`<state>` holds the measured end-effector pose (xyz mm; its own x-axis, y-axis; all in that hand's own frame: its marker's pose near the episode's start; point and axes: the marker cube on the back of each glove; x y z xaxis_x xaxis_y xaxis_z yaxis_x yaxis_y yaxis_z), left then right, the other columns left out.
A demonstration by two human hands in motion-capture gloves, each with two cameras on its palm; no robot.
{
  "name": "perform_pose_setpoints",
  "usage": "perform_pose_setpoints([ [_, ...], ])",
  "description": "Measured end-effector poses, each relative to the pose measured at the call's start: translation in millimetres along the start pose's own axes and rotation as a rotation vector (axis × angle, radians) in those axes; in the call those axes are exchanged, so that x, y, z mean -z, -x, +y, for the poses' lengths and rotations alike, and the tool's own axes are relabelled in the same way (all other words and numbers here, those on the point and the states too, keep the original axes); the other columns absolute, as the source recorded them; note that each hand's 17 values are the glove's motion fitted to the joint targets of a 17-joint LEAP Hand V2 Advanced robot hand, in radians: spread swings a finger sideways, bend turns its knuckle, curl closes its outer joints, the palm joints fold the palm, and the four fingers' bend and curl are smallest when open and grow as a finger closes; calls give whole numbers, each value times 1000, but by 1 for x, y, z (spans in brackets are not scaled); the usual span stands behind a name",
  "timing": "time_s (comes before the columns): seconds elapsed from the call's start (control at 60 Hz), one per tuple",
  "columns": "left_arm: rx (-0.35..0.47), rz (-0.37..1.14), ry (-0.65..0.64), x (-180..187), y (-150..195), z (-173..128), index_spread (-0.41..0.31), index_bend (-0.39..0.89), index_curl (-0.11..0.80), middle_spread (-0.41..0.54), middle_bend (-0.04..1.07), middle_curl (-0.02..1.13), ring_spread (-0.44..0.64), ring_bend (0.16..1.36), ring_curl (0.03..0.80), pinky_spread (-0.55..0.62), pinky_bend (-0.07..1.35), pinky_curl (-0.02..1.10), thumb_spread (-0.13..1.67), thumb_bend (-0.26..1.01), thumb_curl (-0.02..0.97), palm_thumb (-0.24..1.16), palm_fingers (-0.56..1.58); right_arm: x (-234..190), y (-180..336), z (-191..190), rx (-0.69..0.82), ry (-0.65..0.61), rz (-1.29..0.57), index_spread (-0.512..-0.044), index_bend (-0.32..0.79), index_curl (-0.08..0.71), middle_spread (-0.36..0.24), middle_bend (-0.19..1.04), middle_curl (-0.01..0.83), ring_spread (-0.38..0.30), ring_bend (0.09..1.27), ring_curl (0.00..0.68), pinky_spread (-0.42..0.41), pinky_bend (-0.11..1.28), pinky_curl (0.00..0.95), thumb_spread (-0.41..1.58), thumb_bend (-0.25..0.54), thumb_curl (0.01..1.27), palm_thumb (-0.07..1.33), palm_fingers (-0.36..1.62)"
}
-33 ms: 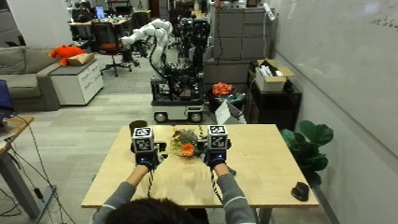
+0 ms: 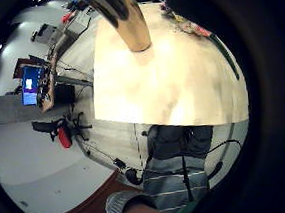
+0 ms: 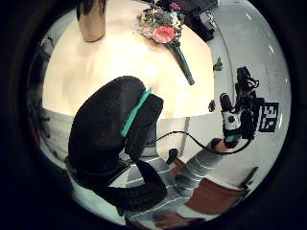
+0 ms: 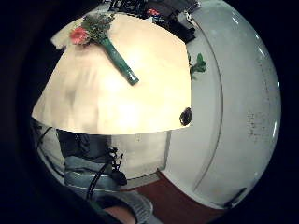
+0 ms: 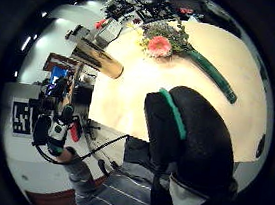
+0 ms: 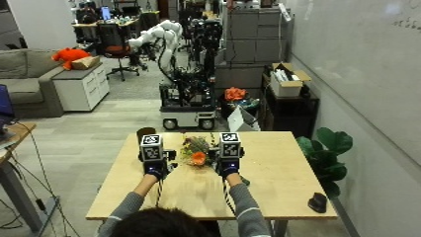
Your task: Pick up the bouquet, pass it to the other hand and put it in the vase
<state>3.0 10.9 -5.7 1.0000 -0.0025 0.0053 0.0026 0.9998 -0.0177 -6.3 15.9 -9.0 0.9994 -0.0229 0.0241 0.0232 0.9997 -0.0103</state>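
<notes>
The bouquet [image 6: 197, 152], an orange flower among greenery, lies on the wooden table [image 6: 283, 168] between my two hands; its long wrapped stem [image 4: 119, 63] points toward the near right side. A dark vase [image 6: 146, 133] stands upright at the far left of the table. My left hand [image 6: 156, 168] hovers left of the flowers and my right hand [image 6: 228, 167] right of them, both above the tabletop. The left thumb [image 3: 115, 139] and right thumb [image 5: 193, 139] are relaxed and hold nothing. The bouquet [image 3: 165, 33] and vase [image 3: 91, 19] both lie apart from the left palm.
A small black object [image 6: 318, 201] sits near the table's near right corner. A potted plant [image 6: 329, 148] stands beside the right edge, and a robot on a cart [image 6: 188, 98] is behind the far edge. Bare tabletop [image 6: 131, 192] stretches in front of me.
</notes>
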Motion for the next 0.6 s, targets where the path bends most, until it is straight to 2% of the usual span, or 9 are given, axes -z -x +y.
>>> perform_pose_setpoints([
  [0.083, -24, 4, -1, 2, -6, 3, -1, 173, 119, 166, 167, 104, 201, 481, 158, 265, 344, 144, 778, 69, 69, 146, 333, 8, 5, 8, 22, -16, -24, -287, 100, 48, -43, 199, 99, 11, 315, 100, 129, 503, 180, 831, 247, 84, 375, 96],
  [0.2, -50, 14, -1, -5, -12, -2, -2, 172, 176, 199, 169, 144, 245, 507, 193, 318, 351, 188, 982, 43, 110, 151, 304, 5, 5, 1, 27, 11, -26, -339, 117, 80, -52, 207, 153, 13, 353, 139, 154, 528, 225, 1077, 238, 114, 392, 62],
  [0.35, -50, 8, 18, -16, -11, -11, -2, 169, 227, 214, 172, 182, 268, 523, 217, 345, 353, 226, 1095, 7, 153, 157, 282, -3, -11, -33, -43, -27, 32, -362, 125, 114, -51, 216, 205, 14, 375, 172, 172, 543, 260, 1225, 206, 140, 397, 34],
  [0.434, -50, 13, 17, -20, -9, -17, -2, 164, 247, 218, 173, 199, 273, 529, 228, 351, 354, 242, 1124, -9, 172, 161, 272, 8, -20, -27, -61, -21, 44, -367, 127, 129, -50, 222, 229, 15, 381, 186, 176, 547, 274, 1266, 187, 153, 402, 25],
  [0.55, -76, 24, -1, -12, -13, -8, -2, 164, 271, 221, 171, 219, 277, 538, 240, 356, 356, 262, 1145, -16, 193, 158, 260, 42, -28, 7, -12, 26, 34, -370, 124, 144, -50, 228, 254, 15, 393, 203, 177, 551, 291, 1290, 153, 168, 401, 20],
  [0.6, -72, 20, 3, -12, -13, -9, -2, 164, 279, 222, 171, 226, 278, 540, 245, 357, 356, 269, 1150, -17, 201, 157, 256, 34, -41, -18, -35, 32, 21, -370, 125, 151, -50, 234, 265, 15, 395, 210, 178, 548, 295, 1281, 130, 175, 392, 15],
])
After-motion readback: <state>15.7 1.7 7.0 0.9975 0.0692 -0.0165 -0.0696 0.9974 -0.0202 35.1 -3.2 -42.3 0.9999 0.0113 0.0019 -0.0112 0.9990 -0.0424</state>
